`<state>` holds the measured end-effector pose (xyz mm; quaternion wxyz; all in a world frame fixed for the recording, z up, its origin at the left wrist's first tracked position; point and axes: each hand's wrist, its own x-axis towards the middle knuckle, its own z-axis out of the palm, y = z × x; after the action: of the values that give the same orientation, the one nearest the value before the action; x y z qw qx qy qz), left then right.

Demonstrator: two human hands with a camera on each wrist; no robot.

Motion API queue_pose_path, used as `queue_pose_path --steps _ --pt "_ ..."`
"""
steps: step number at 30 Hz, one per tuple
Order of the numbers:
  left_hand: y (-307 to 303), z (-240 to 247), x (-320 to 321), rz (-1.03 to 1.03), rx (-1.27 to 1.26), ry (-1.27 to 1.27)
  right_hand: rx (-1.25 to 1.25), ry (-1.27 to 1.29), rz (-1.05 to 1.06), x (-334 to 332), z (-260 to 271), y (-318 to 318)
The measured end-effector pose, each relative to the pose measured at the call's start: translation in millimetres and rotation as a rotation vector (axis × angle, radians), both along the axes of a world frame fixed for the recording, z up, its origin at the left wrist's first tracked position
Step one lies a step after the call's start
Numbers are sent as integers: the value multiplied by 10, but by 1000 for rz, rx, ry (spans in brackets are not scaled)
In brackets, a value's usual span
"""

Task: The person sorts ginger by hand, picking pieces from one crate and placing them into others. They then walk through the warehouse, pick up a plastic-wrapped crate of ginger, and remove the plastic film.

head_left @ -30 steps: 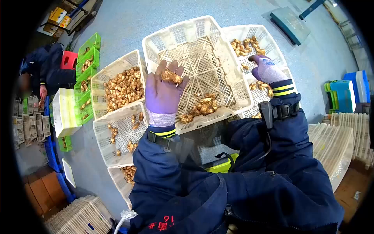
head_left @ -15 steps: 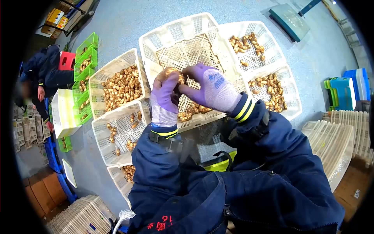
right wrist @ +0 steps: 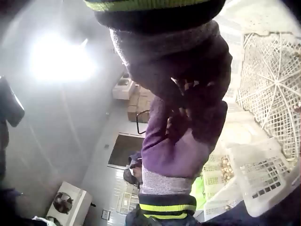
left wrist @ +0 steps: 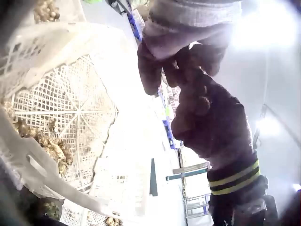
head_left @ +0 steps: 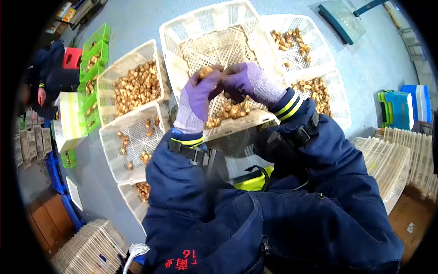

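Note:
Gloved in purple, my left hand [head_left: 199, 96] grips a knobby brown-and-cream mushroom [head_left: 205, 72] above the large white crate [head_left: 273, 98]. My right hand [head_left: 253, 84], in a matching glove, meets it at the fingertips, with its fingers bent inward. In the left wrist view the right hand [left wrist: 216, 122] lies right against the left fingers. The right wrist view has both hands overlapping, with small pale bits between them. I cannot tell whether the right fingers pinch something. Below the hands, several mushrooms [head_left: 230, 111] lie along the crate's near side.
Left of the large crate, one white crate holds a dense heap of mushrooms [head_left: 137, 89]; another [head_left: 107, 150] holds a few. Two crates [head_left: 344, 107] with mushrooms stand right. Green baskets [head_left: 98, 50] and a seated person [head_left: 54, 68] are far left. A platform scale [head_left: 342, 20] stands back right.
My right hand has come left from the right-hand crates to meet the left hand. The left fingers, spread under the mushroom earlier, are now bent around it. The head view has shifted slightly.

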<state>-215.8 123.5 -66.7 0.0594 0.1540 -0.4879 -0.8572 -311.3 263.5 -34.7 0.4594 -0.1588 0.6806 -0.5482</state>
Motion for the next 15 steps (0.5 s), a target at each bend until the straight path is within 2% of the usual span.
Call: queue_pose_path --steps 1,2,3,5,6,7,8,9,10,11,13,14,15 --pt "-28 -63 6 48 59 8 125 86 8 -19 -4 -11" --pt "-185 -312 12 127 -136 58 185 73 -5 -53 -57 7" --pt "-144 15 19 220 131 -104 288 268 79 -94 -43 50" --pt "-552 -69 37 288 272 87 392 740 247 -225 -344 127" --pt "-779 -86 107 288 502 155 445 854 354 -237 -410 142" --pt "-921 -74 148 284 731 229 480 701 430 -267 -504 137" --pt "-960 -104 166 358 617 170 523 744 541 -276 -679 108" --pt "-996 -207 183 293 697 126 564 785 653 -295 -823 57" --pt "-871 -114 193 276 506 27 649 735 847 -321 -884 -56" --pt "-709 -21 178 262 317 -70 640 708 920 -358 -1067 -143" --pt "-643 26 185 212 287 -43 740 630 1024 -389 -1304 -318" --pt "-632 66 188 217 279 -53 832 614 1170 -414 -1496 -394" --pt "-639 103 185 219 269 -62 815 608 1243 -431 -1715 -390"
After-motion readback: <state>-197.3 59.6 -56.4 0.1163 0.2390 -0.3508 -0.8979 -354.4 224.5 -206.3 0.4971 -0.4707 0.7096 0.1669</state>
